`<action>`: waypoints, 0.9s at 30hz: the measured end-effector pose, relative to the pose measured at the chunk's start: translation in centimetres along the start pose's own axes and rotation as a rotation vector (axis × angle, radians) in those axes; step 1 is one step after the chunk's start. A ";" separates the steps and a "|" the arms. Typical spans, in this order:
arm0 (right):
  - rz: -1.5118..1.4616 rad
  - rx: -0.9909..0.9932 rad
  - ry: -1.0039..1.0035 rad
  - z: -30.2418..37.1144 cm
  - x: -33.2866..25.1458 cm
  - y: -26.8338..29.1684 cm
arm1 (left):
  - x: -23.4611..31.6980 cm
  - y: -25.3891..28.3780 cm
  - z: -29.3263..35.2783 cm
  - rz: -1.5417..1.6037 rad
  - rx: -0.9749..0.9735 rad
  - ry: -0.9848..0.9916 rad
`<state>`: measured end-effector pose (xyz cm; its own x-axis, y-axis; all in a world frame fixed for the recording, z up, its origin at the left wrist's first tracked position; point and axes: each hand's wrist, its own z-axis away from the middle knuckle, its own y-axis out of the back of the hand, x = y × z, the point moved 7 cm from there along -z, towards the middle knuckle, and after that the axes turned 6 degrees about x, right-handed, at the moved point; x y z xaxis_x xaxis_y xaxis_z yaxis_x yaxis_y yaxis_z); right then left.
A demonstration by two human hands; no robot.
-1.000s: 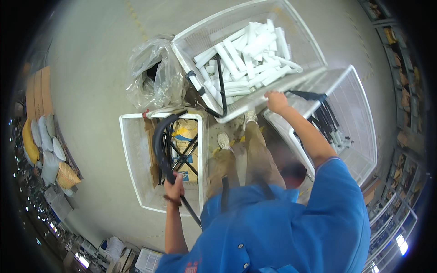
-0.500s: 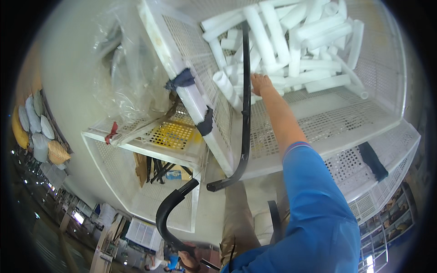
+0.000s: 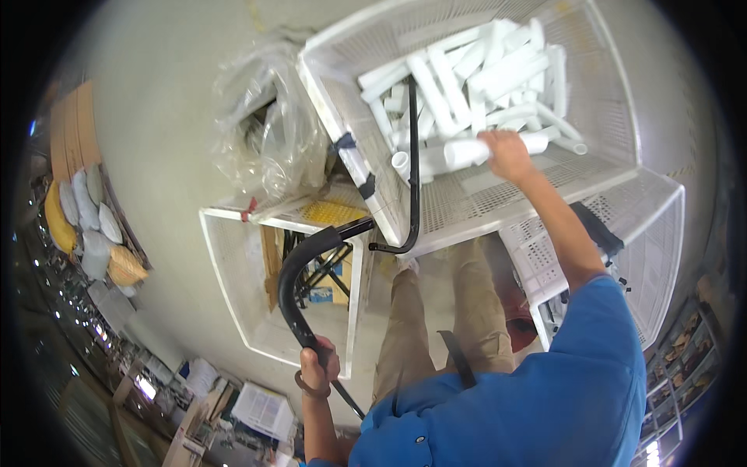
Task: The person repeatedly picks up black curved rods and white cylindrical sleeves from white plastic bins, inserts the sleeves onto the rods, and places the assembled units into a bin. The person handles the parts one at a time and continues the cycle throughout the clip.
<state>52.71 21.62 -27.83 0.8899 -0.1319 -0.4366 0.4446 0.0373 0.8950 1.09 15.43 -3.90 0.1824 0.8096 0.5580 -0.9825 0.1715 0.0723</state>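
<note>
My left hand (image 3: 320, 366) is closed around a curved black tube (image 3: 288, 284) with a thick dark sleeve. The tube's thinner upper end points toward the big crate. Over the white crate (image 3: 498, 206), my right hand (image 3: 510, 156) is closed on the end of a white foam tube (image 3: 464, 154), held level and slightly blurred. Several more white foam tubes (image 3: 510, 74) lie piled in the crate's far part. A second black bent bar (image 3: 414, 148) stands across the crate's left part, its lower end hooking out over the near rim.
Left of the crate sits a clear plastic bag (image 3: 268, 148). Below it a smaller white crate (image 3: 222, 272) holds black metal parts and cardboard. Another white crate (image 3: 657, 268) stands at the right, a dark cloth (image 3: 597, 227) on its rim. Shelving (image 3: 685, 362) is farther right.
My right hand has drawn a foam tube from the pile toward me and rightward. My left hand has risen with the curved black tube. The view has shifted back, showing more floor.
</note>
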 end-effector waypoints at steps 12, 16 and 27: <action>-0.119 0.326 -0.106 13.4 -17.7 25.3 | 8.4 -5.7 7.3 -0.075 -0.494 -0.174; -0.051 0.424 -0.088 17.8 -21.6 29.4 | 8.2 -3.6 9.3 -0.091 -0.535 -0.197; -0.041 0.495 -0.206 27.4 -27.0 30.8 | 8.5 2.2 14.8 -0.033 -0.760 -0.221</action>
<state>39.57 -0.76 14.06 0.8125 -0.3168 -0.4893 0.3329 -0.4368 0.8357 -0.07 14.37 13.19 0.1217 0.6809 0.7222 -0.6679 0.5944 -0.4479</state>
